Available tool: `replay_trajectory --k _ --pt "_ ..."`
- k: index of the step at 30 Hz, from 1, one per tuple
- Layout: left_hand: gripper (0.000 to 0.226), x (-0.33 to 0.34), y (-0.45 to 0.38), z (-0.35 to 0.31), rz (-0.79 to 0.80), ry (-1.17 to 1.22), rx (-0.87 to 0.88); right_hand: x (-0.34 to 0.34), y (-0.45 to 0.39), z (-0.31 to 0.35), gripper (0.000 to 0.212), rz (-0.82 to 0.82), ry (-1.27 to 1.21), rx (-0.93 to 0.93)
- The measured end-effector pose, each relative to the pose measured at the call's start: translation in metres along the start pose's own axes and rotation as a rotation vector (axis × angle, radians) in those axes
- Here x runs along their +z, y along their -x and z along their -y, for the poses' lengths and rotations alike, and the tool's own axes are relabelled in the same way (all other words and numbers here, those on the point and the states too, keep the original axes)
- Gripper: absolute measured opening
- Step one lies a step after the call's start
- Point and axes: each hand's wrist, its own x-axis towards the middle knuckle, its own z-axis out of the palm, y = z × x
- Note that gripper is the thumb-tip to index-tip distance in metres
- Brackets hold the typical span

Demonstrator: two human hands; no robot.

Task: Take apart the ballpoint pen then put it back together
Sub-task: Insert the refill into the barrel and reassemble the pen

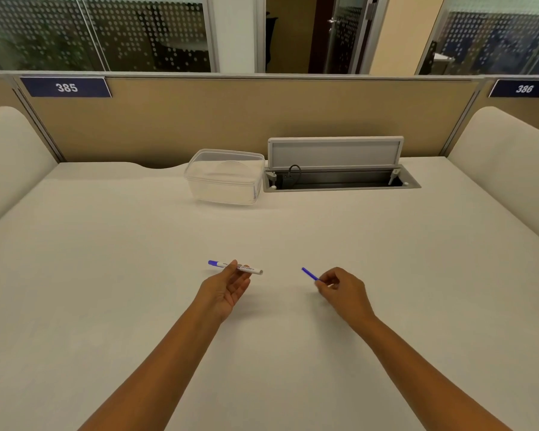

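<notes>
From my seat at the feed, I see both bare forearms reaching out over the pale cream table (106,244). The left hand (227,289) lies palm up, its fingers (234,265) curled lightly round the white pen barrel with a blue cap end (235,267), which lies almost level, blue end pointing left, white open end pointing right. It sits just above the table, though I cannot tell for certain whether it touches the surface.

The right hand (343,290) is knuckles up, thumb and forefinger pinching the thin blue refill rod (309,273). The rod slants up and to the left, its free tip aimed toward the barrel's open end. The two parts are apart, with bare table between them.

Farther back, a clear plastic lidded box (224,177) stands on the table, just beside a grey metal cable hatch with its flap raised (336,163). Behind runs a tan divider panel (199,119) carrying dark blue number plates reading 385 (66,87) and 386 (524,88).
</notes>
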Motion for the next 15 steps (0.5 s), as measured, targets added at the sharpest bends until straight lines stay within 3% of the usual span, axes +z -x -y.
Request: replay_trajectory --k 6,15 --pt "0.012 0.001 -0.001 0.002 -0.018 0.005 0.012 0.005 0.023 0.043 0.007 0.087 -0.185 -0.048" --pt "0.012 0.005 -0.001 0.004 -0.079 0.008 0.037 0.013 0.034 0.064 0.009 0.131 -0.183 -0.101"
